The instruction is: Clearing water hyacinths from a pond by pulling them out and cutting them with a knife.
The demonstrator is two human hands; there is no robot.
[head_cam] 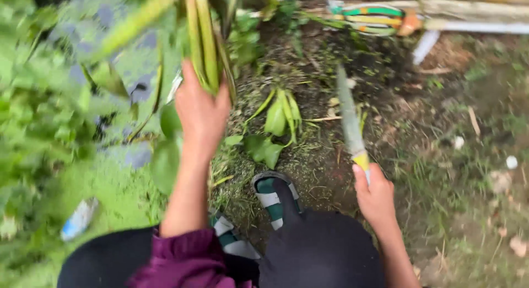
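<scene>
My left hand [201,109] is closed around a bundle of thick green plant stalks [203,40] that rise up and away toward the top of the view. My right hand [376,195] grips the yellow handle of a knife [349,114]; its long grey blade points upward over bare dark soil. The two hands are well apart, the knife to the right of the stalks. Between them, cut green leaves and stems [280,118] lie on the ground. The view is blurred by motion.
Green water covered with small floating plants [110,183] lies at the left, with a pale plastic bottle [79,219] in it. My sandalled foot [273,197] stands on the soil. A striped coloured object [374,18] and pale pipes [479,26] lie at the top right.
</scene>
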